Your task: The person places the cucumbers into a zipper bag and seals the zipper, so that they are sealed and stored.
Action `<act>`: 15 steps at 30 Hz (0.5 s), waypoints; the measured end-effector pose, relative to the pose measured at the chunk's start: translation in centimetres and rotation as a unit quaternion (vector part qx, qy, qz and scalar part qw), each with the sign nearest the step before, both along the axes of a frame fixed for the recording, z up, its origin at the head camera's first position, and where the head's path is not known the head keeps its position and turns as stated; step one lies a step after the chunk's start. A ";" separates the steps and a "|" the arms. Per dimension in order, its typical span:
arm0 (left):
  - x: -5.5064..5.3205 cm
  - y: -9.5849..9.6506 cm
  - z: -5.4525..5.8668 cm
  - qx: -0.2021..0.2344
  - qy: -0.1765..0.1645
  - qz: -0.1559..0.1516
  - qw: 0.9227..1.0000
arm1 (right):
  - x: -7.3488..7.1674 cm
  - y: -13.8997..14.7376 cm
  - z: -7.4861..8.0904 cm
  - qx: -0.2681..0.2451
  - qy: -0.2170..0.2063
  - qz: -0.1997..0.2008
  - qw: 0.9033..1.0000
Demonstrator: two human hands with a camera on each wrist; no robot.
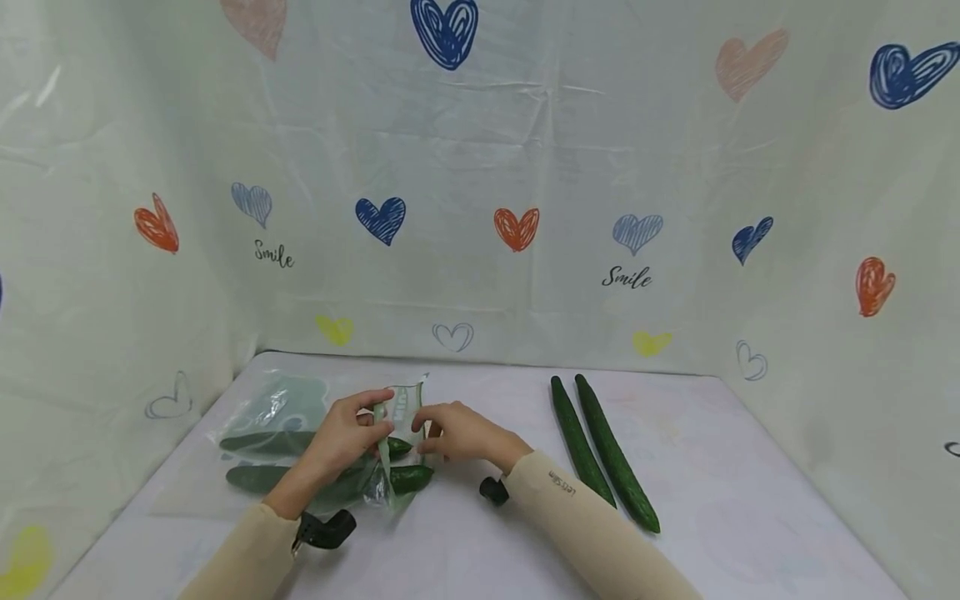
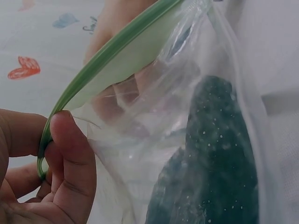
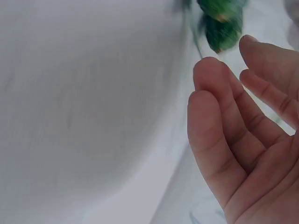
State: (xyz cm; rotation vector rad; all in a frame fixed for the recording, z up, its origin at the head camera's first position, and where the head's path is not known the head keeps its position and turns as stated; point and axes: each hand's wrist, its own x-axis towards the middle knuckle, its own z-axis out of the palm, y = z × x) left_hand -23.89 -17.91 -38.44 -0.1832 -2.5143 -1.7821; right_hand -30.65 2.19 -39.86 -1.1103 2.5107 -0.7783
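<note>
A clear zip bag [image 1: 405,408] with a green closure strip [image 2: 98,60] gapes toward the right. Inside lie two dark green cucumbers [image 1: 411,478], their ends showing at the mouth. My left hand [image 1: 341,437] pinches the green strip between thumb and fingers, drawing that side of the mouth up. By the opposite edge of the mouth is my right hand [image 1: 461,432]. Its fingers [image 3: 210,126] are loosely bent and apart from the thumb, with nothing gripped between them. The cucumber tips show just beyond these fingers in the right wrist view.
Another clear printed bag [image 1: 281,404] lies flat behind the left hand, with a cucumber [image 1: 266,442] in it. Two long loose cucumbers [image 1: 611,450] lie side by side on the white table [image 1: 720,500] to the right. A heart-printed curtain [image 1: 465,283] hangs behind the table.
</note>
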 end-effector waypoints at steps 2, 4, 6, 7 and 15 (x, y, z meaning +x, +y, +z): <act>-0.1 0.1 0.1 0.002 -0.002 0.000 1.000 | 0.1 1.1 0.6 0.005 0.011 -0.010 1.000; -0.1 0.2 0.1 0.005 -0.005 0.002 1.000 | 0.3 2.4 1.0 0.019 0.027 -0.028 0.999; 0.0 0.1 0.1 0.005 -0.006 0.002 1.000 | 0.6 3.8 1.4 0.033 0.043 -0.046 0.997; 0.1 0.1 0.1 0.004 -0.007 0.002 1.000 | 0.7 4.6 1.5 0.038 0.050 -0.056 0.996; 0.2 0.0 0.2 -0.002 -0.005 -0.002 1.000 | 1.8 11.7 2.1 0.057 0.102 -0.115 0.986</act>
